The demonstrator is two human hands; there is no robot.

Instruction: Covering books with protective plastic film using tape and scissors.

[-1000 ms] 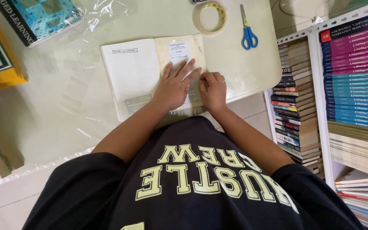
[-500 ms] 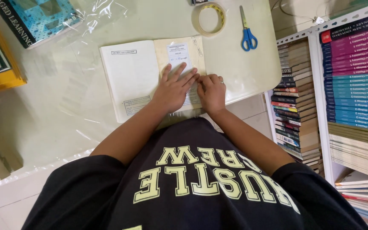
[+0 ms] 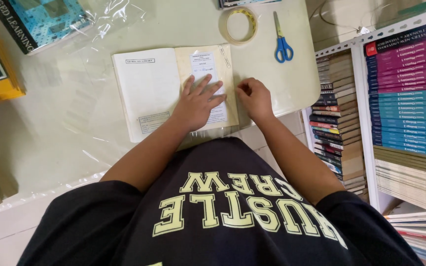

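Clearly, my left hand (image 3: 198, 104) lay flat on the open book (image 3: 173, 91), fingers spread wide across the pale label (image 3: 205, 74) stuck inside the tan cover, pinning it down and gripping nothing. My right hand (image 3: 255, 98) sat just beside the book's right edge, knuckles up and fingers curled in close at that edge; whether they pinched the clear plastic wrap (image 3: 70, 123) there or only pressed on it, I could not tell.

The book lay open on the wrap, which was spread over the pale table (image 3: 292, 74), directly ahead of my torso and between my two forearms. Its spine ran away from me, slightly tilted, so the opened spread stretched crosswise, white page to my left and cover board to my right. Of the cover's outer edge, the right hand was the nearer; the left hand covered the board itself.

Farther up the table, well apart from both hands, a roll of clear tape (image 3: 240, 24) sat near the blue-handled scissors (image 3: 282, 42), whose blades pointed away from me. A teal-covered book (image 3: 40, 19) rested at the far left corner, and shelves of stacked books (image 3: 405, 98) stood to my right.
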